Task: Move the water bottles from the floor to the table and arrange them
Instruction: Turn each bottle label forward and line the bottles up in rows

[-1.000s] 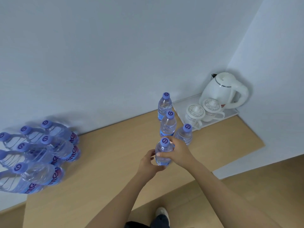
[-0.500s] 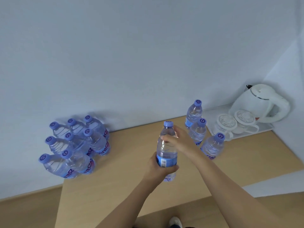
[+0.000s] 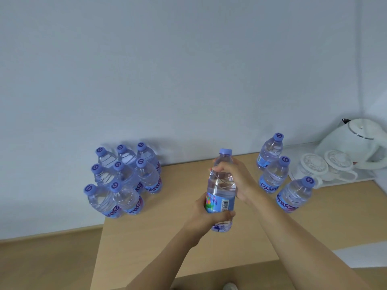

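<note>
The bottle held upright at centre is clear, glossy plastic with a smooth blue printed label and a matt lilac plastic cap. The table is pale wood-look laminate, smooth and matt. At far right, the kettle is glossy white with a shiny metal rim, on a smooth white tray.

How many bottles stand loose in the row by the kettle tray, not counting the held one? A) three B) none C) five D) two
A: three bottles line up left of the tray, while both hands hold a fourth bottle.
</note>
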Available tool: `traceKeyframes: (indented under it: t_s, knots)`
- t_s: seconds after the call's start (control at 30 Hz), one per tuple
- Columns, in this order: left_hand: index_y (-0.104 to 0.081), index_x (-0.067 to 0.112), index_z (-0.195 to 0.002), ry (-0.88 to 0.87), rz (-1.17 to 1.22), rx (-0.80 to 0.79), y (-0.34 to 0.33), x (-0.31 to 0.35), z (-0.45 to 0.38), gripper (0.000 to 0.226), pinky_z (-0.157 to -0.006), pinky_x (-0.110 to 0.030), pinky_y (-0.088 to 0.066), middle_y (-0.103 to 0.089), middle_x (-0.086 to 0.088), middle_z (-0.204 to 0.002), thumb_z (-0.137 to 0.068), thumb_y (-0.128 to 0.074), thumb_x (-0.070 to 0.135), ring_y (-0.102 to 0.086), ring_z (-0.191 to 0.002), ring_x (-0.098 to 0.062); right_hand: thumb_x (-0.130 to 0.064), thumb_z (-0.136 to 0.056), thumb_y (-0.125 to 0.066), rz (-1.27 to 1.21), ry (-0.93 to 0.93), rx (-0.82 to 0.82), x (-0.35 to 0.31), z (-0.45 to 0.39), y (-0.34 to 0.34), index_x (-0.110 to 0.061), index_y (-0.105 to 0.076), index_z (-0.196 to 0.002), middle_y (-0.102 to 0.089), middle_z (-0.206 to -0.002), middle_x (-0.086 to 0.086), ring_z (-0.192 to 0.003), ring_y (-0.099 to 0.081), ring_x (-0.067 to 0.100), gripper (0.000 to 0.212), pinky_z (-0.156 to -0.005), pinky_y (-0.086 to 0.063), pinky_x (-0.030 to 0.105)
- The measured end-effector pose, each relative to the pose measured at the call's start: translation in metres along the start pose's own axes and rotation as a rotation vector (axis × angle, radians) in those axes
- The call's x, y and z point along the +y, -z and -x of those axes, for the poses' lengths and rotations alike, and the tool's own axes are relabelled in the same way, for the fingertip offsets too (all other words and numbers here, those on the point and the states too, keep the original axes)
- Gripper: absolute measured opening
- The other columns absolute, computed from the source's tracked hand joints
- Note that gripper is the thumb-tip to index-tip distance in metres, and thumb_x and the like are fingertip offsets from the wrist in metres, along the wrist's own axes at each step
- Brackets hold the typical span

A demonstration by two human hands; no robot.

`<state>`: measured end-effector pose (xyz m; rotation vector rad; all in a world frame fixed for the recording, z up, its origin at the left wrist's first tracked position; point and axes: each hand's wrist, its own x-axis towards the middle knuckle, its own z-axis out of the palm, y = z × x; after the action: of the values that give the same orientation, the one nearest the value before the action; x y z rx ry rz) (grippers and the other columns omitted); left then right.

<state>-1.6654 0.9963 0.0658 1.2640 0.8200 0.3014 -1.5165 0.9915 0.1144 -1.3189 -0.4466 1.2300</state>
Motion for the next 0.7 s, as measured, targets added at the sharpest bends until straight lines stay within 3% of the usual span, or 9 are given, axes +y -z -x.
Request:
traceKeyframes:
  t_s: [0.1, 0.2, 0.3, 0.37, 0.5, 0.6, 0.7]
  knots:
    - [-0.060, 0.010, -0.101, -0.008, 0.027, 0.049, 0.004, 0.001, 0.003, 0.042, -0.067, -0.023, -0.053, -0.071, 0.000, -0.082, -0.066, -0.083, 0.014, -0.068, -0.074, -0.013, -0.013, -0.070, -0.076, 0.105, 0.016, -0.009, 0.002, 0.001, -0.008, -0.012, -0.060, -0.090, -0.067, -0.085, 0.011, -0.072, -0.066, 0.024, 0.026, -0.068, -0.053, 0.033]
    - [-0.061, 0.009, -0.097, -0.036, 0.020, 0.187, 0.002, 0.001, 0.004, 0.035, -0.064, -0.024, -0.054, -0.071, -0.002, -0.080, -0.070, -0.082, 0.008, -0.068, -0.071, -0.014, -0.022, -0.075, -0.078, 0.314, 0.078, 0.137, 0.008, 0.002, -0.024, -0.016, -0.058, -0.100, -0.068, -0.089, 0.002, -0.077, -0.070, 0.018, 0.033, -0.070, -0.058, 0.033]
    - [-0.061, 0.010, -0.099, -0.056, 0.011, 0.282, 0.000, 0.000, 0.005, 0.041, -0.069, -0.031, -0.059, -0.073, -0.005, -0.086, -0.065, -0.083, 0.009, -0.071, -0.078, -0.021, -0.020, -0.070, -0.081, 0.330, 0.123, 0.269, 0.015, 0.004, -0.042, -0.020, -0.057, -0.092, -0.065, -0.080, -0.009, -0.070, -0.067, 0.011, 0.032, -0.062, -0.055, 0.026]
    - [-0.060, 0.010, -0.101, -0.049, 0.022, 0.267, 0.002, 0.002, 0.007, 0.044, -0.072, -0.031, -0.059, -0.073, -0.005, -0.088, -0.064, -0.084, 0.009, -0.072, -0.080, -0.021, -0.015, -0.068, -0.077, 0.335, 0.131, 0.303, 0.016, 0.004, -0.047, -0.019, -0.057, -0.088, -0.066, -0.076, -0.006, -0.065, -0.066, 0.012, 0.028, -0.060, -0.056, 0.028]
    - [-0.063, 0.014, -0.103, -0.015, 0.016, 0.125, 0.018, 0.009, 0.012, 0.043, -0.075, -0.026, -0.057, -0.074, 0.000, -0.092, -0.067, -0.086, 0.013, -0.072, -0.084, -0.015, -0.006, -0.070, -0.066, 0.243, 0.101, 0.136, 0.003, 0.005, -0.049, -0.010, -0.057, -0.087, -0.067, -0.072, 0.008, -0.062, -0.065, 0.016, 0.019, -0.062, -0.055, 0.033]
    - [-0.062, 0.008, -0.105, 0.010, 0.062, -0.003, 0.032, 0.010, 0.013, 0.049, -0.078, -0.032, -0.056, -0.072, -0.005, -0.092, -0.065, -0.087, 0.018, -0.070, -0.085, -0.020, -0.010, -0.060, -0.068, 0.172, 0.032, -0.034, -0.002, 0.002, -0.049, -0.014, -0.060, -0.083, -0.066, -0.076, 0.008, -0.071, -0.063, 0.025, 0.024, -0.073, -0.054, 0.038]
    - [-0.063, 0.004, -0.103, 0.001, 0.087, 0.010, 0.038, 0.011, 0.016, 0.050, -0.074, -0.031, -0.054, -0.071, -0.007, -0.087, -0.061, -0.086, 0.020, -0.068, -0.080, -0.021, -0.013, -0.059, -0.072, 0.161, 0.034, -0.074, 0.001, -0.003, -0.051, -0.015, -0.062, -0.089, -0.068, -0.084, 0.007, -0.080, -0.066, 0.027, 0.032, -0.080, -0.055, 0.041]
